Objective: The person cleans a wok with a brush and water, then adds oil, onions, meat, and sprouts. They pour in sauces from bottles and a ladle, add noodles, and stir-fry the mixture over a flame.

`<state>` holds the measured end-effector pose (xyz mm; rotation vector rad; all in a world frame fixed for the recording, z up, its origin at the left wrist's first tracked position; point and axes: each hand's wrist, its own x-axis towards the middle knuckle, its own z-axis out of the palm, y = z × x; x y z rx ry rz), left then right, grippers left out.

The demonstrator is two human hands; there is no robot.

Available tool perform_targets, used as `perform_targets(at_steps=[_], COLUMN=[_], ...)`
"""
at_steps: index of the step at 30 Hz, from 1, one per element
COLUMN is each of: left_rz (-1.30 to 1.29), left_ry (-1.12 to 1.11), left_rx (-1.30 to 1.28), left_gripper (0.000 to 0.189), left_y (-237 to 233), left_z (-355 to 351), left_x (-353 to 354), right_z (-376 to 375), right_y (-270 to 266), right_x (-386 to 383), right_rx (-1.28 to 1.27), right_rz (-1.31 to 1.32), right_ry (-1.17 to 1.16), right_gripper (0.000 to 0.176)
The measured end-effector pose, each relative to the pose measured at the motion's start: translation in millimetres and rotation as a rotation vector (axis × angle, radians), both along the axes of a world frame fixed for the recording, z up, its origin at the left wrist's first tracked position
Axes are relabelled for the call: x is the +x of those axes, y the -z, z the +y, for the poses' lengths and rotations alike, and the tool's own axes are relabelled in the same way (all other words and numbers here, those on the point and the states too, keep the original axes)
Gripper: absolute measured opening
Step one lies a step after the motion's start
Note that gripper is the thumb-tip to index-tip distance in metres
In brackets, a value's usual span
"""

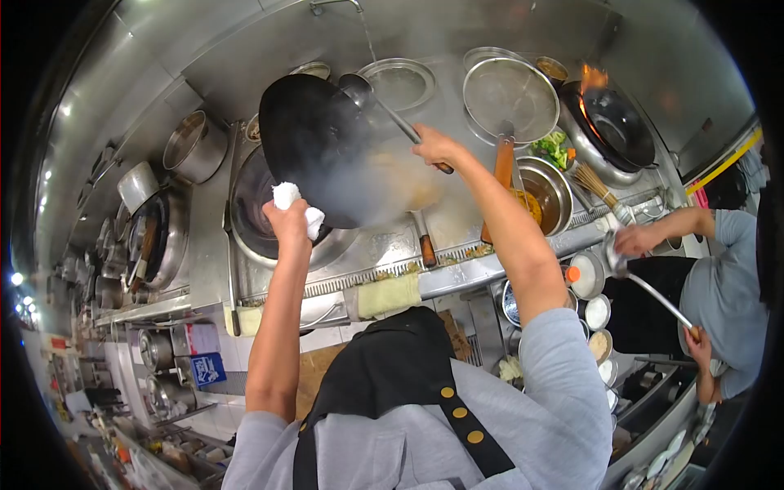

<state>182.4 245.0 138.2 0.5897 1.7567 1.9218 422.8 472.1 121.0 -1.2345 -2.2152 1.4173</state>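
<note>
The left hand is closed around a white cloth at the near rim of a big black wok. The right hand is wrapped around the handle of a ladle, its bowl by the wok's far side. The wok stands steeply tilted above the stove ring, steam around it. I'd judge it stiff, heavy and hot, best held at the rim through dry, folded cloth; bare metal could burn or slip. The ladle looks rigid and lighter, easiest to steer by its handle end. Farther right are a strainer, a steel bowl, green vegetables, and flames beside another wok. A co-worker stands beyond.
</note>
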Motion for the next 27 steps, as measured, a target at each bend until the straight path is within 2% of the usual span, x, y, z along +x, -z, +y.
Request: perform_targets(at_steps=[3, 5, 7, 9, 11, 12, 13, 14, 16, 17, 18, 19, 20, 21, 22, 23, 24, 26, 27], left_rz=[0.110, 0.647, 0.679, 0.551, 0.182, 0.025, -0.130, -0.224, -0.339, -0.391, -0.395, -0.430, -0.450, -0.523, -0.625, -0.603, -0.646, -0.629, -0.625], left_ry=[-0.015, -0.085, -0.091, -0.089, -0.132, -0.118, -0.101, 0.028, 0.068, -0.070, -0.141, 0.003, -0.078, 0.017, -0.055, 0.093, 0.059, -0.032, -0.053], left_rx=[-0.086, -0.118, -0.095, 0.009, 0.097, 0.114, 0.133, 0.089, 0.161, 0.114, 0.061, 0.069, -0.007, 0.015, 0.034, 0.169, 0.196, 0.231, 0.210], left_gripper=[0.049, 0.049, 0.049, 0.051, 0.044, 0.038, 0.033, 0.032, 0.029, 0.037, 0.046, 0.050, 0.050, 0.049, 0.040, 0.028, 0.021, 0.026, 0.028], left_y=[-1.6, 19.8, 19.6, 27.0, 28.5, 24.8, 22.2, 25.4, 80.7, 114.7, 94.4, 124.1, 132.0, 149.0, 147.7, 164.9, 152.6, 168.9, 176.9], left_z=[-1.9, -4.0, -11.9, -21.2, -29.4, -38.0, -51.0, -69.6, -101.3, -112.4, -122.8, -133.5, -135.0, -137.4, -132.5, -129.8, -122.9, -103.3, -96.8], left_x=[3.6, -9.9, -19.0, -41.1, -70.9, -86.3, -102.0, -121.0, -155.5, -158.6, -127.0, -136.0, -129.2, -137.4, -135.2, -147.2, -145.7, -156.5, -163.6], right_z=[-14.3, -24.4, -39.1, -47.7, -48.8, -41.9, -30.1, -17.8, 7.9, 18.3, 27.6, 36.9, 46.8, 58.7, 71.4, 90.1, 101.0, 71.6, 60.9], right_y=[7.2, 11.1, 0.5, -16.6, -35.3, -30.7, -14.5, 2.3, 26.1, 40.5, 54.8, 65.4, 74.4, 81.4, 87.0, 90.0, 94.6, 76.1, 78.8], right_x=[-6.3, -15.8, -26.7, -37.2, -43.1, -48.8, -55.0, -60.6, -62.1, -62.8, -63.2, -65.1, -69.2, -75.0, -82.1, -83.4, -90.6, -102.4, -107.5], right_rx=[0.045, 0.102, 0.169, 0.227, -0.092, -0.084, -0.139, -0.195, -0.072, -0.050, -0.028, -0.010, 0.007, -0.061, -0.135, -0.343, -0.564, -0.962, -0.975], right_rz=[0.014, -0.028, -0.059, -0.093, 0.117, 0.118, 0.225, 0.334, 0.182, 0.184, 0.186, 0.160, 0.132, 0.144, 0.146, 0.286, 0.413, 0.814, 0.791], right_ry=[0.044, 0.138, 0.165, 0.186, 0.198, 0.191, 0.275, 0.358, 0.427, 0.481, 0.532, 0.569, 0.598, 0.601, 0.592, 0.527, 0.463, 0.477, 0.462], right_gripper=[0.051, 0.055, 0.057, 0.059, 0.064, 0.064, 0.062, 0.061, 0.056, 0.052, 0.048, 0.045, 0.041, 0.031, 0.020, 0.011, 0.007, 0.016, 0.016])
